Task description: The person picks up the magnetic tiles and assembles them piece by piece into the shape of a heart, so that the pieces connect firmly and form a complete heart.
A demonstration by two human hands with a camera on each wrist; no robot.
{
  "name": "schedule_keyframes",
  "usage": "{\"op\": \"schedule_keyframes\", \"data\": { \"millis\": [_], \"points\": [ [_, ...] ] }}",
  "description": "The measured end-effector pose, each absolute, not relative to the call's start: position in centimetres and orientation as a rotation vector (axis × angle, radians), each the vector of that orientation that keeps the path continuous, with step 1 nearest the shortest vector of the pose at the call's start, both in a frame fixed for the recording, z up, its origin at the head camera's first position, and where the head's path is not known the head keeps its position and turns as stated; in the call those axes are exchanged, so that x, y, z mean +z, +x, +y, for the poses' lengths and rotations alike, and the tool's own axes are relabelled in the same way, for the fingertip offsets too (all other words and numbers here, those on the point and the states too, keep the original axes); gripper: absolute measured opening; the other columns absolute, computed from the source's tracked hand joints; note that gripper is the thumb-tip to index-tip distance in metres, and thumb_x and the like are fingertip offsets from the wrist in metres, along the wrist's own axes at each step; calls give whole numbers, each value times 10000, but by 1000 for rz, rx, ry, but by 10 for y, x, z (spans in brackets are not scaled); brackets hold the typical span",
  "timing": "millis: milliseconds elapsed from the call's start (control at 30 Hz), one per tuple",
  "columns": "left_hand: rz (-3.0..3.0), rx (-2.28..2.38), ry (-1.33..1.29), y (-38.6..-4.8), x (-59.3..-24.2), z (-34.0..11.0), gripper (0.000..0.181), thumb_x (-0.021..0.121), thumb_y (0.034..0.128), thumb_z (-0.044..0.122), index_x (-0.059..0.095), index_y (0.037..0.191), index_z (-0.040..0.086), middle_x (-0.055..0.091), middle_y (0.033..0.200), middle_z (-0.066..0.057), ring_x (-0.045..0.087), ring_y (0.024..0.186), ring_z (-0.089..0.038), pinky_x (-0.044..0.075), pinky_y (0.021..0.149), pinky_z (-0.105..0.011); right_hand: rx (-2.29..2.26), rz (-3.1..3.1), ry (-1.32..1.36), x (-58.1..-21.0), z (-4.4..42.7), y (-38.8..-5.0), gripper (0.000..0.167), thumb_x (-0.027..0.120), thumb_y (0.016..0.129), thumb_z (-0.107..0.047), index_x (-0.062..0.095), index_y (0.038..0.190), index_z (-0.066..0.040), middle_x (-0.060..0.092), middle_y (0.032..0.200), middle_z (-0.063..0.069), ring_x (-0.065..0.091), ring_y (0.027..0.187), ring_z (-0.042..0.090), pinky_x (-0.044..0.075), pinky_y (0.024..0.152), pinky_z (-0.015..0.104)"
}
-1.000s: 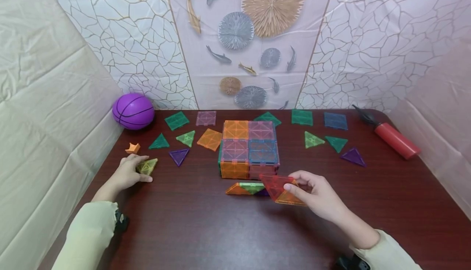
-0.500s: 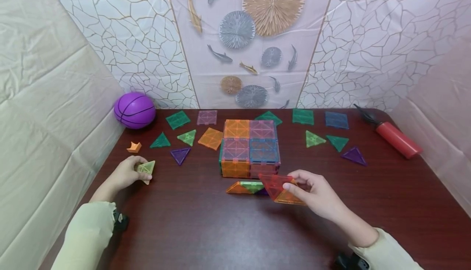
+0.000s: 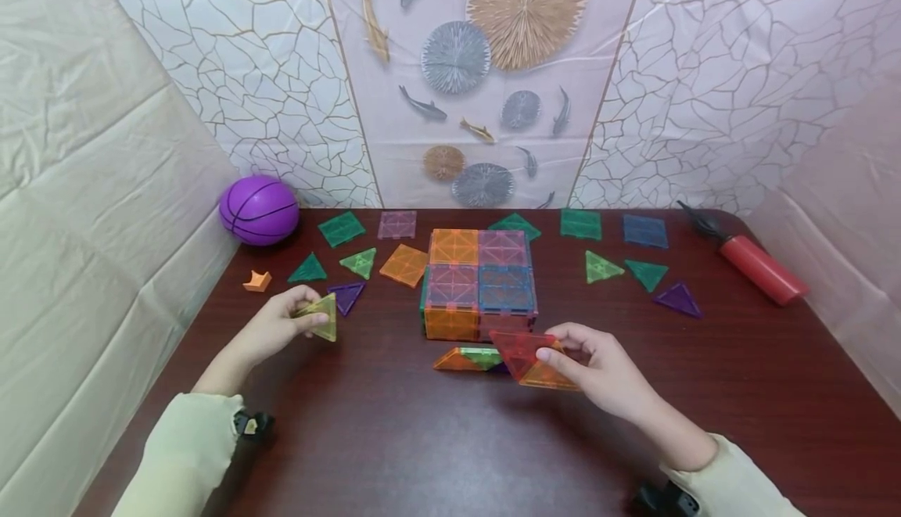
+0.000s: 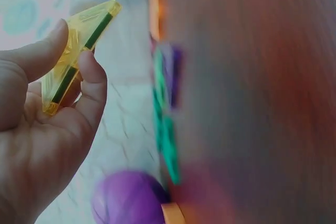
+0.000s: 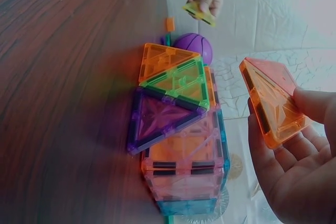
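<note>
Left hand [image 3: 274, 323] is pinching a yellow triangle [image 3: 327, 317] between thumb and fingers, holding it in the air well to the left of the tile box [image 3: 486, 288]. In front of that box and toward its right, as I'm watching, the right hand [image 3: 598, 360] is gripping a red triangle [image 3: 517, 353] and an orange triangle [image 3: 549, 377] that are meeting along one edge, its thumb pressing the near face while its other fingers are supporting the back. Just in front of the box a strip [image 3: 481, 358] of orange, green and purple triangles is sitting on the table [image 3: 450, 454], and the red triangle is partly hiding its purple end from above. An orange square [image 3: 404, 265] is lying just beside the box's left side; farther left a purple triangle [image 3: 347, 296], a dark green triangle [image 3: 307, 267], an orange crown-shaped piece [image 3: 257, 281] and a purple ball [image 3: 259, 210] are resting. Right of the box a light green triangle [image 3: 603, 267] and a blue square [image 3: 644, 231] are lying flat, and well beyond them on that same side a red cylinder [image 3: 760, 267] with a black tip is resting
</note>
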State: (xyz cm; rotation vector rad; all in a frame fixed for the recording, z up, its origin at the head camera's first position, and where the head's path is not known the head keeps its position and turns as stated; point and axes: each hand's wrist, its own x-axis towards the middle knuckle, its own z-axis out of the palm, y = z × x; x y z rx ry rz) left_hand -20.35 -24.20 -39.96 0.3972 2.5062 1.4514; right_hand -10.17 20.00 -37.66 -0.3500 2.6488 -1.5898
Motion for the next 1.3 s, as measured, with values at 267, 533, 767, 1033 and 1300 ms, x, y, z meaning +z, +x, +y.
{"op": "schedule_keyframes", "data": {
  "millis": [267,533,767,1033,1300],
  "points": [
    [2379,1490,569,-186,-381,-186,202,649,916,88,598,1081,-18,674,866,-93,617,739,-169,537,669,-335,-1646,2612,-380,-375,194,-101,166,685,899,-151,668,1003,-23,702,846,63,589,665,104,467,552,256],
    [2220,1558,782,-163,-379,-142,191,651,910,65,610,1075,-22,714,903,-153,663,744,-116,554,675,-343,-1685,2581,-419,-374,189,-100,169,687,893,-121,667,1014,-4,708,877,90,616,680,98,498,567,258],
    [2089,1570,957,-148,-382,-114,171,652,905,42,605,1052,-31,717,891,-173,657,734,-83,528,622,-271,-1711,2573,-505,-376,182,-99,148,691,883,-87,670,1005,-7,703,851,78,602,657,77,486,539,251],
    [2011,1578,1061,-139,-385,-96,159,641,908,24,574,1042,-29,715,904,-194,623,711,-53,444,548,-208,-1723,2550,-562,-379,175,-99,116,682,892,-90,673,983,-18,680,787,51,505,578,52,381,451,237],
    [2063,1550,1064,-137,-389,-87,169,647,904,25,541,1032,-7,564,664,-46,353,516,-23,297,490,-188,-1720,2495,-602,-382,170,-98,144,681,898,-119,675,1007,-25,705,846,72,577,627,73,459,503,242]
  ]
}}
